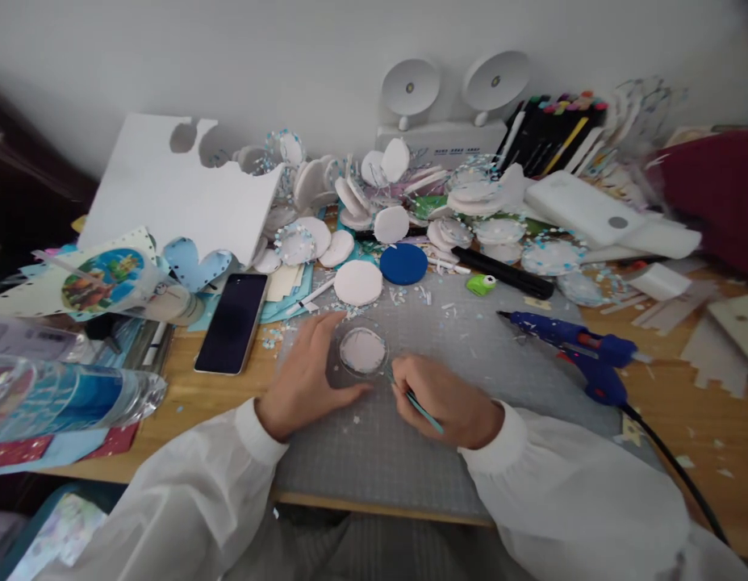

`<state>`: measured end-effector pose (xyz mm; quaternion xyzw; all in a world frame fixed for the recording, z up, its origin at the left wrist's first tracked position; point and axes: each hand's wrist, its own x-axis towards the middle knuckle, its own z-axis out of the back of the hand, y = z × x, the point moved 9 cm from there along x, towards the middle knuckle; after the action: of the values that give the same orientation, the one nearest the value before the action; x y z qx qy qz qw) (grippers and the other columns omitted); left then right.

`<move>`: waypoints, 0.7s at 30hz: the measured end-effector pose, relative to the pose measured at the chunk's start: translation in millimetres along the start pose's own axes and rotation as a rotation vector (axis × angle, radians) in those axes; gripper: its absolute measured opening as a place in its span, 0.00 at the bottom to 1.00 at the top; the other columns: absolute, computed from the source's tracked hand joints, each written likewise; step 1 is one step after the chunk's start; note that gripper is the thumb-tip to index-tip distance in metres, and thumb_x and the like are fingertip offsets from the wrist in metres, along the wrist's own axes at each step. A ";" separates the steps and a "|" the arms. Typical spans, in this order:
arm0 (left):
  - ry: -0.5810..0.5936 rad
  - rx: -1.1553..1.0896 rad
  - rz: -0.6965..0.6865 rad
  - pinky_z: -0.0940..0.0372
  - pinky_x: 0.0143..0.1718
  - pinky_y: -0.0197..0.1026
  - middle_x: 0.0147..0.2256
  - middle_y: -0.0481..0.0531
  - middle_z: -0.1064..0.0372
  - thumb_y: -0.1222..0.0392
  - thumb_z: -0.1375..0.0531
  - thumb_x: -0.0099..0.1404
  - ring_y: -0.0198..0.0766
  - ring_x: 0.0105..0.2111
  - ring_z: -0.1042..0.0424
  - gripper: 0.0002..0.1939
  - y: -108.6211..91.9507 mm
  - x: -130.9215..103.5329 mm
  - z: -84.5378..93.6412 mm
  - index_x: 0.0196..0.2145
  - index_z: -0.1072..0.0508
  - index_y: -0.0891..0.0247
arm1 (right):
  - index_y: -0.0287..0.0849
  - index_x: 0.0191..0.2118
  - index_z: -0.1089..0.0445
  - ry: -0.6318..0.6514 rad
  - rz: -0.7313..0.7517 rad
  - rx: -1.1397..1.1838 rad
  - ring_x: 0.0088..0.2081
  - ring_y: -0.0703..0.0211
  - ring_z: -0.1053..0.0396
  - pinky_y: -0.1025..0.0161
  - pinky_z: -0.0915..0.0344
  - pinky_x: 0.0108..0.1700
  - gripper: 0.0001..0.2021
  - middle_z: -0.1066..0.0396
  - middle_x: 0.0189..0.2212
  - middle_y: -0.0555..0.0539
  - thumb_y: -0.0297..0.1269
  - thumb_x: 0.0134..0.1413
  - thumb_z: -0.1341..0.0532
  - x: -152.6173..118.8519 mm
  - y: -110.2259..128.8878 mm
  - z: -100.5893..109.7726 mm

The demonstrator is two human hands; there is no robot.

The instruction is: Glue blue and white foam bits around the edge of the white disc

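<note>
From my remote seat I see the white disc [362, 350] lying ahead and left of the right hand [449, 397], whose closed fingers pinch a slim teal tool [426, 413] slanting towards it; the left hand [301, 375], spread and apparently empty, brackets its left side, equally near.

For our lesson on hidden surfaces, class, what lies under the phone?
Wooden table shows around the lower end of the phone, and blue paper beside its upper part. What lies directly beneath is covered and cannot be seen.
</note>
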<state>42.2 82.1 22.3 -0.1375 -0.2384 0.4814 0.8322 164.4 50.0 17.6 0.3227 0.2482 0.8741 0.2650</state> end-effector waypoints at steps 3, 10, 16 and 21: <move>0.045 -0.055 -0.024 0.37 0.52 0.57 0.52 0.62 0.37 0.54 0.31 0.50 0.53 0.53 0.37 0.43 -6.0 7.0 -9.9 0.58 0.47 0.62 | 0.45 0.32 0.49 -0.025 -0.006 0.002 0.27 0.62 0.45 0.64 0.45 0.31 0.09 0.43 0.26 0.51 0.22 0.53 0.49 -0.2 -0.7 2.0; 0.005 -0.062 0.005 0.35 0.49 0.52 0.48 0.60 0.33 0.58 0.32 0.53 0.49 0.49 0.32 0.40 -5.2 4.3 -7.3 0.58 0.47 0.63 | 0.45 0.31 0.50 -0.132 0.035 0.070 0.25 0.64 0.46 0.65 0.46 0.28 0.11 0.45 0.24 0.54 0.21 0.49 0.48 0.1 8.7 17.0; -0.087 -0.071 0.014 0.35 0.48 0.53 0.48 0.60 0.34 0.58 0.32 0.52 0.48 0.47 0.31 0.40 1.6 -8.1 9.3 0.58 0.47 0.62 | 0.46 0.33 0.48 -0.348 -0.039 0.215 0.22 0.66 0.47 0.65 0.47 0.25 0.10 0.47 0.23 0.55 0.24 0.51 0.46 -8.1 6.2 38.5; -0.139 -0.057 0.030 0.34 0.48 0.51 0.48 0.60 0.35 0.61 0.34 0.53 0.47 0.46 0.31 0.38 4.1 -17.1 25.2 0.58 0.47 0.63 | 0.45 0.38 0.43 -0.573 -0.216 0.287 0.27 0.63 0.38 0.62 0.39 0.29 0.06 0.40 0.28 0.51 0.29 0.56 0.45 -22.9 -13.8 49.7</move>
<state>18.7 69.3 37.3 -0.1310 -0.3072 0.4951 0.8021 218.1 59.0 32.5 0.5612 0.3167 0.6710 0.3667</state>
